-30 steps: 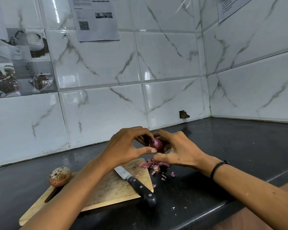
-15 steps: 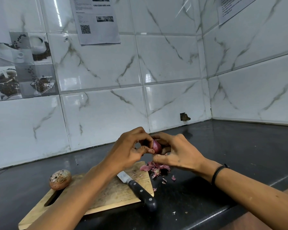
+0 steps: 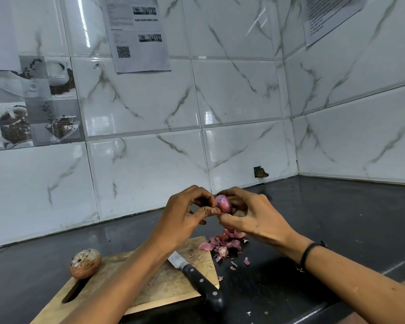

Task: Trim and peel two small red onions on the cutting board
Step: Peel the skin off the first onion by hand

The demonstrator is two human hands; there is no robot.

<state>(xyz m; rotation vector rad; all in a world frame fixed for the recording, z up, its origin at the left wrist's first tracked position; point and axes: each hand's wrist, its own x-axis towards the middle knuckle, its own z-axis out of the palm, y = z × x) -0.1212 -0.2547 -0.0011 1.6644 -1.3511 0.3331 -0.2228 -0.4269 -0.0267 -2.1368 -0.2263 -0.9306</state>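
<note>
A small red onion (image 3: pixel 223 203), shiny and mostly bare of skin, is held in the air above the counter behind the cutting board (image 3: pixel 159 284). My right hand (image 3: pixel 253 216) cups it from the right with curled fingers. My left hand (image 3: pixel 187 216) pinches at its left side with thumb and forefinger. A second onion (image 3: pixel 85 263), still in dry brown skin, sits on the board's far left corner by the handle slot. A black-handled knife (image 3: pixel 198 279) lies across the board, its blade partly under my left forearm.
A pile of pink onion skins (image 3: pixel 222 244) lies at the board's right corner and on the black counter (image 3: pixel 337 230). Tiled walls meet in a corner at the right. The counter's front edge runs along the bottom right.
Both hands have stayed on the onion and turned it slightly; more of its bare purple surface shows. The camera has tilted a little, so the scene sits lower in view.
</note>
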